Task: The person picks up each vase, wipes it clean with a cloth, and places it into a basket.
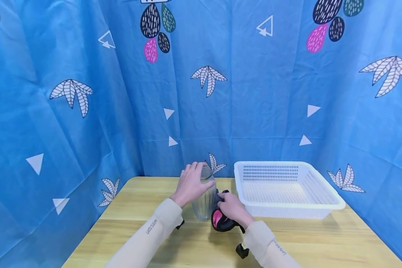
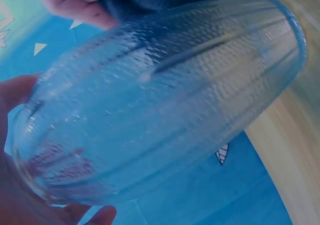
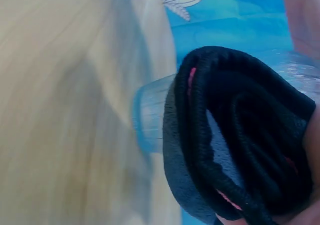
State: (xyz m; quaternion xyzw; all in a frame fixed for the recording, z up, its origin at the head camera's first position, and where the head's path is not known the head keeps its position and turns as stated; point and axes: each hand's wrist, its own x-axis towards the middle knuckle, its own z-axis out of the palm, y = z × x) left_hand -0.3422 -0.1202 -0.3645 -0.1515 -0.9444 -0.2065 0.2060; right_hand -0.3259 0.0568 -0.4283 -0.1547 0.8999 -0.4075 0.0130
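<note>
A tall clear glass vase (image 1: 203, 204) with ribbed, textured sides stands roughly upright over the table. Around its rim my left hand (image 1: 192, 184) grips from above, thumb on one side and fingers on the other. Just to the right, my right hand (image 1: 233, 208) holds a folded dark grey cloth (image 3: 200, 135) with black stitched edging and a bit of pink. In the left wrist view the cloth (image 2: 160, 0) lies close against the vase's side. Whether the vase's base touches the tabletop I cannot tell.
A white plastic basket (image 1: 321, 211) with slotted walls stands at the right rear of the wooden table (image 1: 147, 193), near my right hand. Blue patterned curtain (image 1: 254, 104) hangs behind the table and along both sides.
</note>
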